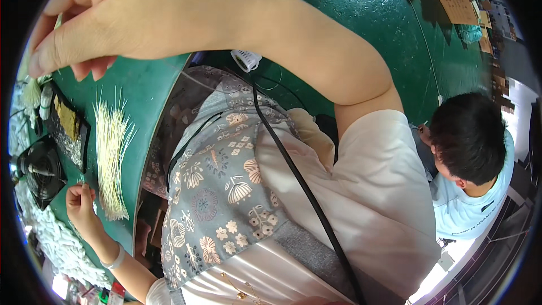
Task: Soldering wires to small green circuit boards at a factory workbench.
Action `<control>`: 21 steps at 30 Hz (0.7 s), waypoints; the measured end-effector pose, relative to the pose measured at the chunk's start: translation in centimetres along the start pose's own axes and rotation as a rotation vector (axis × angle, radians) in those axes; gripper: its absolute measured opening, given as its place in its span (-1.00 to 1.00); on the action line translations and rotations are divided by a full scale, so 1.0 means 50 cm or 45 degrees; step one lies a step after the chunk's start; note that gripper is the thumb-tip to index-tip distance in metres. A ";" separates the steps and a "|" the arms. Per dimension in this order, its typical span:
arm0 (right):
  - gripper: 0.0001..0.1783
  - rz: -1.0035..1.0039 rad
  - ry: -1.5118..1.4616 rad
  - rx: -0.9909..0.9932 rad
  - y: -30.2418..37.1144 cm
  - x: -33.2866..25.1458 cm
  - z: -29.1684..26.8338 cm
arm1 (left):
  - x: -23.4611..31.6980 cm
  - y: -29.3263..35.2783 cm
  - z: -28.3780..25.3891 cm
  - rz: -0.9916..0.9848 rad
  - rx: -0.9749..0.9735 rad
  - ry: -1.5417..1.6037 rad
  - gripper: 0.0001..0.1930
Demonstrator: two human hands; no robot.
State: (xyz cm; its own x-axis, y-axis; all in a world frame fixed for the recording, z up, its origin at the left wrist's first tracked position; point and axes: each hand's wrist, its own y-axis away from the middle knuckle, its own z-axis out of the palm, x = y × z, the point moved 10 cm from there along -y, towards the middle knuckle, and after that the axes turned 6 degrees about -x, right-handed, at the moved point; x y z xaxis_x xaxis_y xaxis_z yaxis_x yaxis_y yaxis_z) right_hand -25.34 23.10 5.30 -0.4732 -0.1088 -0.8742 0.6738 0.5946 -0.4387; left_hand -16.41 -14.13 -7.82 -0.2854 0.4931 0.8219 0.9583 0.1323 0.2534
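Nearest the camera, my right hand (pixel 73 28) reaches across the top left with its fingers closed in a pinch. What sits between its fingertips, if anything, is lost at the dark rim of the picture. Lower down, my left hand (pixel 83 209) pinches something tiny at its thumb and forefinger, too small to name. Beside it on the green table lies a bundle of thin pale yellow wires (pixel 113 158). Just beyond that hand is a dark tray (pixel 79 152) with a yellow block (pixel 66 118) on it. Another pale wire bundle (pixel 31 93) shows below my right fingertips.
A black fan-like device (pixel 42 169) stands next to the tray. White coiled bundles (pixel 62 243) heap along the table's far side. A black cable (pixel 293 169) runs across my patterned apron (pixel 226 192). A seated person (pixel 468 152) is at the right, below cardboard boxes (pixel 457 8).
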 end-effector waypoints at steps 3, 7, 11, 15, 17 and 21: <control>-0.76 0.015 -0.119 0.131 -0.006 0.030 0.000 | -0.007 0.012 -0.019 -0.014 0.042 -0.005 -0.82; -0.67 -0.031 -0.121 0.100 -0.010 0.034 0.018 | -0.024 0.014 -0.032 -0.050 0.026 0.053 -0.81; -0.82 -0.001 -0.187 0.128 -0.002 0.036 0.020 | -0.047 -0.013 -0.014 -0.048 -0.045 0.060 -0.82; -0.83 -0.093 -0.020 0.078 -0.022 0.020 0.048 | -0.048 0.013 -0.036 0.025 -0.019 0.079 -0.84; -0.77 -0.074 0.024 0.045 -0.035 0.020 0.074 | -0.036 0.022 -0.027 0.041 -0.009 0.043 -0.85; -0.89 -0.145 0.223 -0.134 -0.042 0.033 0.140 | 0.052 0.021 0.044 0.087 0.109 -0.093 -0.86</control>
State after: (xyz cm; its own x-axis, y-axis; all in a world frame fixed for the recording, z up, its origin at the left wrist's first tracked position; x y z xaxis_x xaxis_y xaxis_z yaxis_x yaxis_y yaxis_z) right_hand -23.56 16.12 3.35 -0.6404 -0.0458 -0.7667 0.5515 0.6673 -0.5005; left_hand -16.09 -10.82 -6.53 -0.2206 0.5640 0.7958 0.9742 0.1679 0.1510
